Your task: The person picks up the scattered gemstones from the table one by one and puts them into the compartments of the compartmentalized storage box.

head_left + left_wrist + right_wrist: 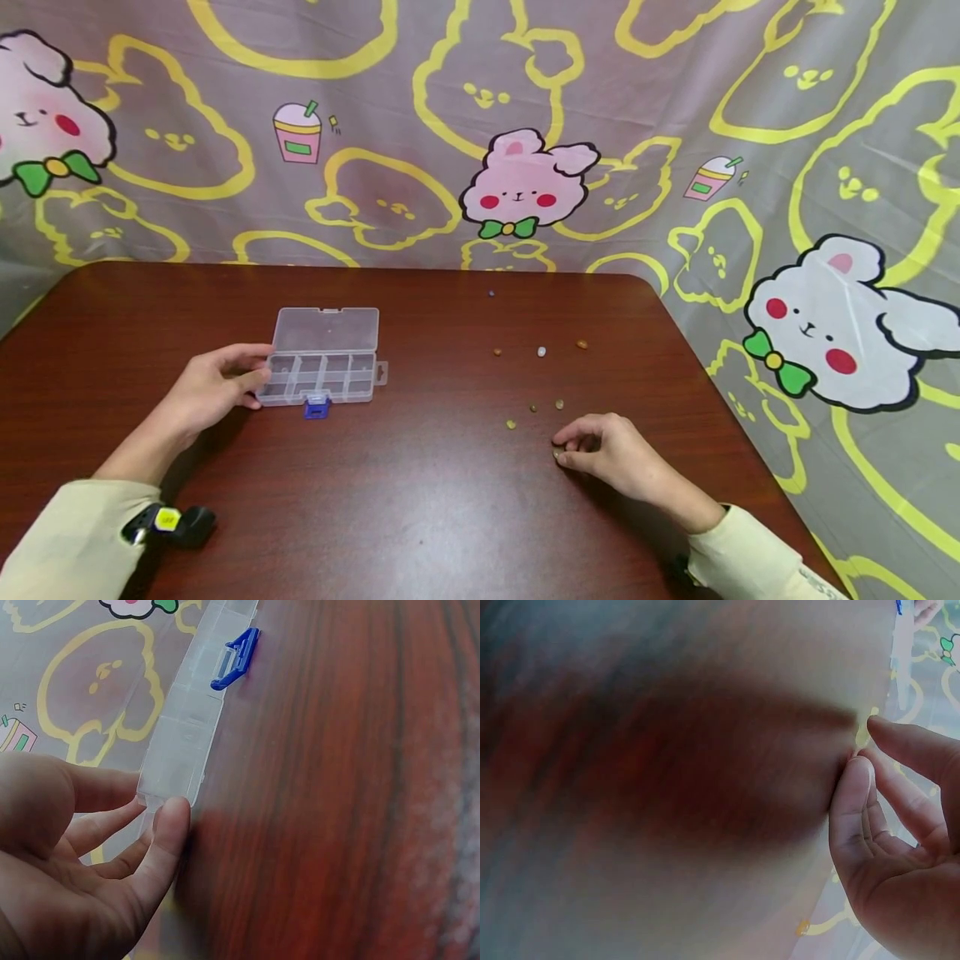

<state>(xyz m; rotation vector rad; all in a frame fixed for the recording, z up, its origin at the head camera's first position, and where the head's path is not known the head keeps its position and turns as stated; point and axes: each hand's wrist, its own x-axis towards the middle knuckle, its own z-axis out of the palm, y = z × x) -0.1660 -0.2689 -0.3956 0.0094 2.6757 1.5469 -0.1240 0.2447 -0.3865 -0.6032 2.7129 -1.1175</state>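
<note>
Head view: your left grip (213,385) is pinching left end of clear box (262,398); lid (327,331) is lying open, compartments (311,365) showing no stones. Your right grip (618,450) is pinching small stone (556,454) at surface (442,517); seven loose stones (542,352) are lying beyond, so work is looking barely begun.

Left wrist view: thumb and fingers are clamping box end, blue latch (246,652) hanging unfastened.

Right wrist view: thumb and finger are nearly meeting, stone not showing clearly.
</note>
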